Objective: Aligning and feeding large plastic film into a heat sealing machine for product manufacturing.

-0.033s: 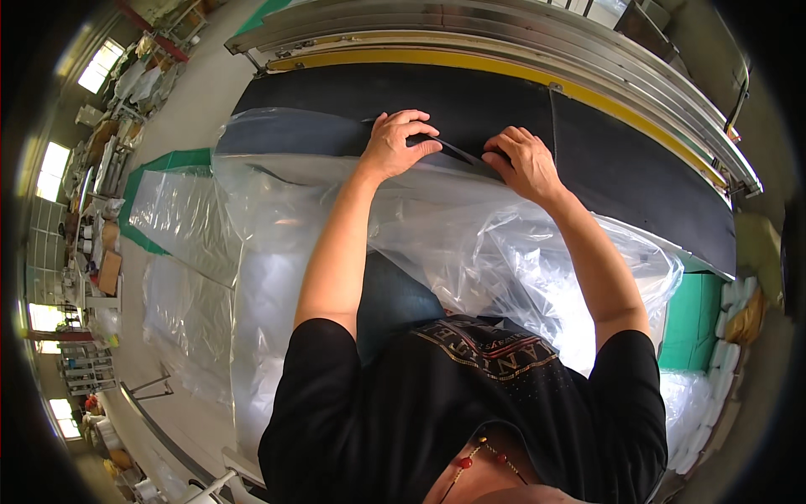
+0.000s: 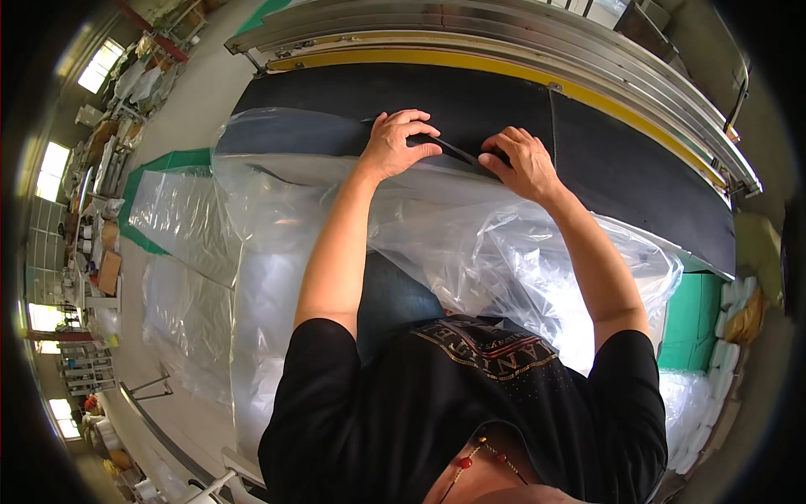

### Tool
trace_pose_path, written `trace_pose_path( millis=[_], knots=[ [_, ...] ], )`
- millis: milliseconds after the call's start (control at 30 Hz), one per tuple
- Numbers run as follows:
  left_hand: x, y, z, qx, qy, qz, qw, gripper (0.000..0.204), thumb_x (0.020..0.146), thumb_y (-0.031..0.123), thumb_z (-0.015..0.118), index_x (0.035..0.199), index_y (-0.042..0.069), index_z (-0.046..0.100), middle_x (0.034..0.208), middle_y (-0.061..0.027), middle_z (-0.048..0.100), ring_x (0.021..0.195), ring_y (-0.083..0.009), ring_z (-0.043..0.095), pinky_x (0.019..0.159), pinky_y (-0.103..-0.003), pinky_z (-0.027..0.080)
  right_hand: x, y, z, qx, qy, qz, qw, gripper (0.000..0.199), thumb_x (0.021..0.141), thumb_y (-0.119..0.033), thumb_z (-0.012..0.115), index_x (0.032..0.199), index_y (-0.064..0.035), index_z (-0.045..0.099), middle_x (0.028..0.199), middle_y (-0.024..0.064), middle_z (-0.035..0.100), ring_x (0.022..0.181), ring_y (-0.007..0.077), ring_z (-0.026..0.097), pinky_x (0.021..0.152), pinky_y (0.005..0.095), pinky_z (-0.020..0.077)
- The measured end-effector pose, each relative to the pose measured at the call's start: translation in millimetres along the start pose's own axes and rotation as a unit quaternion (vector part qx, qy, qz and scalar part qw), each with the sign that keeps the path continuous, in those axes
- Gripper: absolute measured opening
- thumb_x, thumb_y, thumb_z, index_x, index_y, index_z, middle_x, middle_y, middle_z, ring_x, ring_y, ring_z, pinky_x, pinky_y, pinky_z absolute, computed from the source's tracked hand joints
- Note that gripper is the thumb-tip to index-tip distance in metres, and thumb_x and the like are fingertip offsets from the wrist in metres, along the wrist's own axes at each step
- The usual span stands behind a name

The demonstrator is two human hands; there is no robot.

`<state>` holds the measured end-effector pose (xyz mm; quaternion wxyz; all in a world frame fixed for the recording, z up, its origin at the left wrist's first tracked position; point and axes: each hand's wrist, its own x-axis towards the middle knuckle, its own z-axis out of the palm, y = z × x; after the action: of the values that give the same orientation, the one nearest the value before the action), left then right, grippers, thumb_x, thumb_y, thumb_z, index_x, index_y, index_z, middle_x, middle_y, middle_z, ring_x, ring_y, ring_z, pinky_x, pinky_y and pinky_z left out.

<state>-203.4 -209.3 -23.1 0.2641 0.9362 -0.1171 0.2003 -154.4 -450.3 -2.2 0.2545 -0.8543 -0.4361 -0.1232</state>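
A large sheet of clear plastic film [image 2: 285, 197] lies over the near edge of a black work surface [image 2: 478, 101] and hangs down in front of me. At its far edge, my left hand [image 2: 397, 144] rests with curved fingers, the thumb and index fingertip visibly apart. A little to the right, my right hand [image 2: 522, 162] has its thumb and bent fingers closed on the film's edge. A narrow strip of that edge runs between the two hands. Parts of the right fingertips are hidden behind the hand.
A long metal bar with a yellow strip [image 2: 420, 59] crosses behind the black surface. Green sheeting [image 2: 690, 323] shows at the right, beside stacked white bundles [image 2: 714, 386]. More clear film [image 2: 185, 210] lies at the left, near cluttered shelves [image 2: 101, 244].
My right thumb has shifted very slightly left along the film's edge. The left hand looks unmoved.
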Motion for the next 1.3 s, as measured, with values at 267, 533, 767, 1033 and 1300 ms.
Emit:
trace_pose_path(
  millis=[267, 533, 767, 1033, 1300],
  knots=[
    [6.6, -2.5, 6.2, 0.041, 0.055, 0.010, 0.998, 0.011, 0.074, 0.025, 0.060, 0.078, 0.015, 0.061, 0.094, 0.0022, 0.058, 0.096, -0.0158, 0.052, 0.092, -0.040, 0.026, -5.2, -11.5, 14.1, -0.013, 0.030, 0.036, 0.999, 0.012, 0.074, -0.023, 0.060, 0.075, -0.0103, 0.060, 0.077, 0.0029, 0.054, 0.078, 0.0207, 0.051, 0.067, 0.0348, 0.0372],
    [5.9, -40.8, -41.1, 0.138, 0.003, 0.003, 0.990, 0.010, 0.076, 0.022, 0.056, 0.075, 0.014, 0.061, 0.076, 0.0012, 0.060, 0.083, -0.0150, 0.054, 0.079, -0.032, 0.033, -4.5, -13.6, 15.9, -0.035, 0.037, 0.047, 0.998, 0.012, 0.074, -0.021, 0.059, 0.074, -0.0090, 0.059, 0.077, 0.0035, 0.054, 0.077, 0.0213, 0.051, 0.066, 0.0344, 0.0378],
    [-32.1, -79.0, -87.3, 0.225, 0.202, -0.224, 0.927, 0.009, 0.076, 0.019, 0.056, 0.081, 0.014, 0.062, 0.084, -0.0058, 0.059, 0.079, -0.0253, 0.057, 0.069, -0.035, 0.044, -2.4, -21.0, 9.3, -0.007, 0.043, 0.053, 0.998, 0.008, 0.072, -0.016, 0.059, 0.073, -0.0081, 0.058, 0.075, 0.0039, 0.055, 0.074, 0.0218, 0.052, 0.064, 0.0334, 0.0372],
    [-46.1, -62.1, -47.3, 0.081, 0.198, -0.094, 0.972, 0.018, 0.070, 0.027, 0.064, 0.079, 0.011, 0.063, 0.088, -0.0013, 0.060, 0.085, -0.0203, 0.056, 0.079, -0.035, 0.040, -3.4, -23.6, 10.1, -0.006, 0.051, 0.049, 0.997, 0.007, 0.072, -0.014, 0.060, 0.075, -0.0083, 0.059, 0.074, 0.0042, 0.055, 0.074, 0.0213, 0.052, 0.064, 0.0330, 0.0372],
    [-42.3, -45.3, -27.8, 0.087, 0.176, -0.152, 0.969, 0.028, 0.063, 0.033, 0.070, 0.082, 0.014, 0.061, 0.098, 0.0012, 0.055, 0.100, -0.0177, 0.048, 0.093, -0.047, 0.025, 8.7, -31.3, 3.2, 0.000, -0.026, 0.096, 0.995, 0.022, 0.073, -0.027, 0.061, 0.084, -0.0073, 0.059, 0.079, 0.0057, 0.057, 0.078, 0.0223, 0.053, 0.068, 0.0336, 0.0390]
  ],
)
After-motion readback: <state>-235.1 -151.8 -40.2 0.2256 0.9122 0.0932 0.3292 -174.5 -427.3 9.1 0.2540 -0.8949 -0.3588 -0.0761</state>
